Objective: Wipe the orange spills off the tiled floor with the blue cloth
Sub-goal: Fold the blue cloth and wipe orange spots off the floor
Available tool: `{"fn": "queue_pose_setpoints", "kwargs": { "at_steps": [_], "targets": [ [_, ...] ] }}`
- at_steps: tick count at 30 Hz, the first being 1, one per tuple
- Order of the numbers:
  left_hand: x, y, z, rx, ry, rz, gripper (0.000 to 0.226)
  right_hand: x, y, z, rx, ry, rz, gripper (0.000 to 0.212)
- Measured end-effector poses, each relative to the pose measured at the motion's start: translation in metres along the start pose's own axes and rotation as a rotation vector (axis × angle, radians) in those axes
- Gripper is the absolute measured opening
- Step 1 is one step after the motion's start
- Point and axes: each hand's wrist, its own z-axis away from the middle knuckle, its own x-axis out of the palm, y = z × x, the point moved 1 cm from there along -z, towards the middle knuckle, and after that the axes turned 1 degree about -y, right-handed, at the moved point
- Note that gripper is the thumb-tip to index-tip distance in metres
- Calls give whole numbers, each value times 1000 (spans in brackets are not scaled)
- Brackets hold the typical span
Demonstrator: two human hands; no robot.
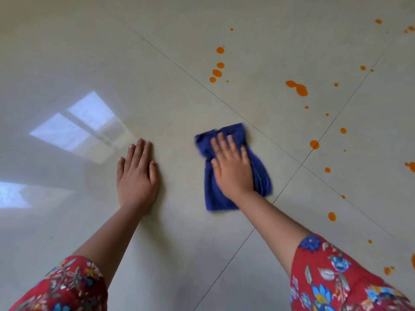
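The right hand (232,167) lay flat, fingers spread, pressing the blue cloth (233,169) against the tiled floor (170,104), gripping nothing. The cloth was bunched on a clean patch, just left of a grout line. The left hand (137,176) rested palm-down on bare tile beside it, fingers together. Orange spills (297,87) dotted the tiles to the right, well apart from the cloth.

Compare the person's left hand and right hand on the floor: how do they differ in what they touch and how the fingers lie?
The left hand rests on the bare floor; the right hand presses on the blue cloth. The left hand's fingers lie close together; the right hand's are spread. Both lie flat, palm down.
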Motion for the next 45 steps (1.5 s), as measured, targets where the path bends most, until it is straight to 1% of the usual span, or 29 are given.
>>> {"fn": "queue_pose_setpoints", "kwargs": {
  "at_steps": [2, 3, 4, 5, 7, 9, 11, 12, 13, 14, 16, 17, 18, 21, 22, 24, 26, 27, 29, 31, 32, 33, 35, 37, 39, 40, 42, 44, 45],
  "targets": [
    [-1, 1, 1, 9, -1, -7, 54, 6, -5, 35, -337, -53, 42, 55],
    [-1, 1, 2, 9, -3, -14, 54, 8, 4, 52, -425, -86, 35, 55],
    [-1, 2, 2, 3, -1, -18, 55, 6, 19, 62, -430, -96, 20, 55],
    [-3, 4, 4, -10, 4, -17, 56, 4, 37, 66, -362, -72, 16, 55],
    [-5, 16, 4, -24, 15, 11, 57, -3, 72, 57, -133, -48, 22, 55],
    [-5, 37, 2, 51, -20, 34, 58, -8, 88, 33, 32, -30, 30, 55],
    [4, 59, 1, 181, -103, 44, 63, -11, 75, 12, 135, -7, 18, 57],
    [11, 69, 1, 235, -150, 44, 64, -11, 67, 6, 166, -3, 18, 59],
    [18, 74, 2, 268, -182, 32, 65, -10, 60, 7, 143, -16, 13, 59],
    [24, 77, 3, 287, -194, 6, 66, -8, 57, 14, 52, -35, 24, 58],
    [30, 75, 4, 312, -179, -67, 68, -6, 66, 38, -213, -87, 51, 55],
    [30, 73, 5, 326, -164, -92, 69, -9, 77, 44, -279, -106, 45, 54],
    [30, 73, 6, 341, -152, -105, 70, -11, 91, 43, -258, -98, 35, 54],
    [29, 74, 8, 351, -142, -100, 70, -16, 110, 11, 96, -28, 5, 56],
    [29, 75, 7, 348, -143, -96, 69, -17, 107, -7, 180, -6, 0, 58],
    [30, 76, 8, 345, -144, -100, 69, -18, 92, -42, 227, 8, -32, 56],
    [30, 75, 7, 344, -143, -110, 70, -14, 70, -62, 144, -11, -45, 53],
    [30, 74, 7, 344, -147, -111, 70, -13, 60, -61, 59, -21, -35, 53],
    [30, 74, 7, 348, -146, -115, 70, -11, 53, -32, -211, -58, 21, 54],
    [30, 75, 7, 350, -149, -114, 69, -10, 74, 7, -423, -124, 45, 54],
    [30, 75, 7, 345, -149, -110, 69, -12, 93, 17, -438, -126, 28, 53],
    [29, 75, 8, 342, -148, -109, 68, -15, 113, 21, -375, -102, -2, 53],
    [28, 75, 10, 341, -153, -118, 68, -19, 137, 9, -147, -52, -37, 53],
    [28, 77, 9, 338, -158, -119, 69, -21, 130, -24, 26, -18, -47, 57],
    [27, 77, 9, 337, -161, -122, 69, -19, 98, -52, 59, -8, -61, 62],
    [28, 77, 9, 338, -156, -125, 69, -17, 80, -57, 23, -15, -58, 63],
    [28, 76, 8, 335, -147, -128, 69, -11, 55, -39, -204, -28, 14, 58],
    [28, 76, 8, 338, -148, -126, 69, -10, 65, 10, -453, -121, 70, 54],
    [27, 76, 7, 334, -146, -124, 68, -14, 83, 31, -506, -166, 53, 54]
  ]
}}
